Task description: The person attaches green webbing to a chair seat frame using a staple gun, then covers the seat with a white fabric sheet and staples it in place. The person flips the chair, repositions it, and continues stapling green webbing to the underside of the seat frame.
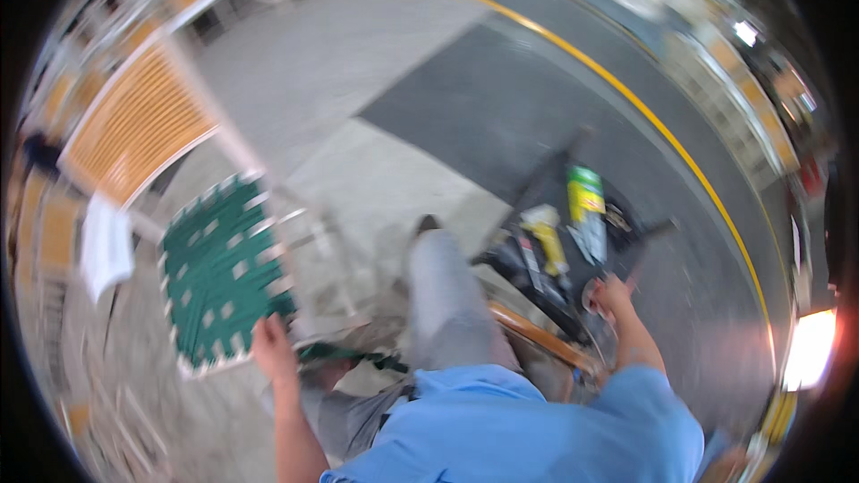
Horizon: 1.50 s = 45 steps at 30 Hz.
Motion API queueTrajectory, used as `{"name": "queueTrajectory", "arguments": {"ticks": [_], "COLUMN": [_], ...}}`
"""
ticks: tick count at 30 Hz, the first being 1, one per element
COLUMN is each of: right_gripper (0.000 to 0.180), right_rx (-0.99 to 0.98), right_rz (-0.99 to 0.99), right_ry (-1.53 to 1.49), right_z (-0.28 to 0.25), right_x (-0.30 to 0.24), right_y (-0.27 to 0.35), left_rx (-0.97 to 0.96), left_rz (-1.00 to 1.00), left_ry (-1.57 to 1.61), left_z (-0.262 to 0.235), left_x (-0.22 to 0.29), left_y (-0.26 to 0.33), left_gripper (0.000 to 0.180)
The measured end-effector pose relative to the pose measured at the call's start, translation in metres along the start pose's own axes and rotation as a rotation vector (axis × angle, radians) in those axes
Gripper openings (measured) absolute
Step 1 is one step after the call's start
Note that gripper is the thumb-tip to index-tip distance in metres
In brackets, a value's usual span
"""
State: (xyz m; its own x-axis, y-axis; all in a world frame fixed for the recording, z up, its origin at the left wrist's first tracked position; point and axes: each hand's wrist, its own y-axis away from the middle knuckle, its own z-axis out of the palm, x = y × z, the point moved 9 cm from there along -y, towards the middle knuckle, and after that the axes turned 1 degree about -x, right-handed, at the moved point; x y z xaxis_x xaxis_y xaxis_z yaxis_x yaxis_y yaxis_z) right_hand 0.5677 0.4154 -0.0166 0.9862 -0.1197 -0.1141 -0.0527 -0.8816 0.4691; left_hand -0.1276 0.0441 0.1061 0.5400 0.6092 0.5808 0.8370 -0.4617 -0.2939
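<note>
A pale chair frame carries a dark green woven seat (219, 273) with light patches along its edges and across it. My left hand (274, 349) is closed at the seat's near right corner, fingers curled on its edge. From beside that hand a loose green strap (362, 356) trails toward my lap. To the right, my right hand (610, 295) is closed at the near side of a black tool tray (510, 259). A small round, pale thing (591, 295) shows at its fingers; blur hides what it is.
The tray holds a green-and-yellow container (586, 197), a yellow-and-white tube (546, 237) and other tools. A curved wooden bar (537, 333) lies beside my leg. An orange slatted panel (139, 125) stands beyond the seat. A yellow line (617, 85) crosses the floor.
</note>
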Motion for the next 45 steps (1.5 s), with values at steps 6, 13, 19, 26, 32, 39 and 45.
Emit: {"name": "queueTrajectory", "arguments": {"ticks": [6,13,19,26,32,39,45], "right_gripper": [0.015,0.053,0.064,0.047,0.039,0.036,0.034], "right_rx": [-0.002,0.115,-0.193,-0.187,-0.172,-0.255,-0.241], "right_rz": [0.132,-0.071,-0.966,-1.791,-2.118,-2.198,-2.244], "right_ry": [-0.647,-0.956,-0.399,0.339,0.51,0.672,0.573], "right_z": [0.009,-0.054,-0.028,0.014,0.051,0.074,0.074], "right_x": [0.051,-0.034,-0.347,-0.591,-0.643,-0.656,-0.653], "right_y": [0.007,0.034,0.092,0.239,0.269,0.271,0.293], "left_rx": [-0.227,-0.341,-0.431,-0.468,-0.45,-0.48,-0.482], "left_rz": [-0.147,-0.803,-0.833,-0.837,-0.852,-0.812,-0.826], "left_ry": [0.095,1.126,1.282,1.258,1.233,1.22,1.219], "left_z": [-0.001,0.009,0.006,-0.006,-0.005,-0.003,0.0], "left_x": [-0.019,-0.045,-0.041,-0.024,-0.016,-0.013,-0.006], "left_y": [-0.015,-0.002,-0.012,-0.013,-0.009,-0.014,-0.008], "left_gripper": [0.03,0.022,0.022,0.019,0.017,0.019,0.018]}}
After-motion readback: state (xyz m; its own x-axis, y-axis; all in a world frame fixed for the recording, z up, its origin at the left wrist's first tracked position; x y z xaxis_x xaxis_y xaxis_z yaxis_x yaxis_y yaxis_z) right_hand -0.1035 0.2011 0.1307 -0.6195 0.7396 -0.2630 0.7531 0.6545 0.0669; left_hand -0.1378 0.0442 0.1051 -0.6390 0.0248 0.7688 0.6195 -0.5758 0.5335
